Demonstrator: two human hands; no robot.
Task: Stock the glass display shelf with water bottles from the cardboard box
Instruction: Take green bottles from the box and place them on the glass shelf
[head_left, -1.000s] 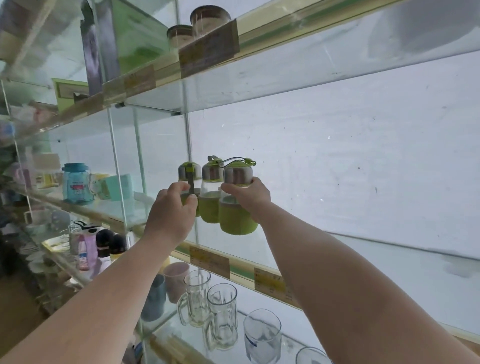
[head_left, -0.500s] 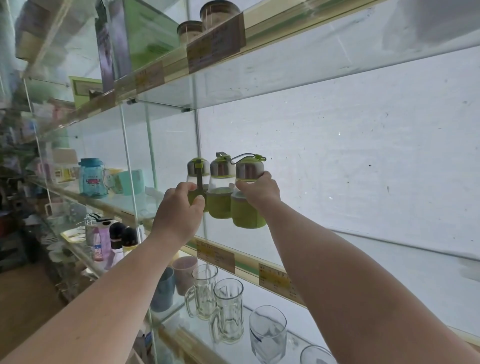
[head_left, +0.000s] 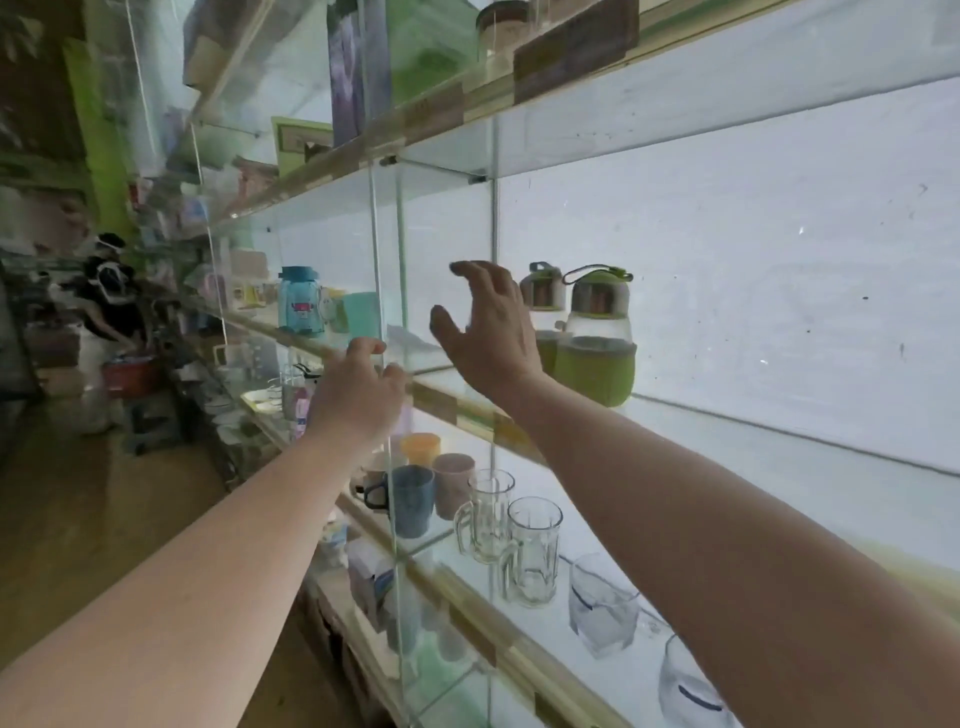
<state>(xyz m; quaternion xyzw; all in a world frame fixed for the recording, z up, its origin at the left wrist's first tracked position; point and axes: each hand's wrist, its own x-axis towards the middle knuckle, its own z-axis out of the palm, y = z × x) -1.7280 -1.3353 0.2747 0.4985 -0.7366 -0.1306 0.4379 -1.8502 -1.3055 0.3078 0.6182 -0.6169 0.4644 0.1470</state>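
Observation:
Green-sleeved water bottles stand on the glass display shelf (head_left: 727, 421) near its left divider. The nearest water bottle (head_left: 597, 348) has a metal cap and a green loop; a second bottle (head_left: 543, 306) stands behind it, partly hidden by my right hand. My right hand (head_left: 485, 332) is raised in front of the bottles with fingers spread, touching nothing. My left hand (head_left: 363, 387) hangs lower left by the shelf's front edge, fingers loosely bent and holding nothing. No cardboard box is in view.
A vertical glass divider (head_left: 382, 291) stands just left of my hands. A blue bottle (head_left: 300, 307) and a teal cup (head_left: 361, 314) sit in the left compartment. Glass mugs (head_left: 530, 551), tumblers and coloured cups fill the shelf below. Boxes and jars stand on the shelf above.
Both hands have let go of the green bottles and drawn back to the left. The bottles stay standing on the shelf. My view has swung left.

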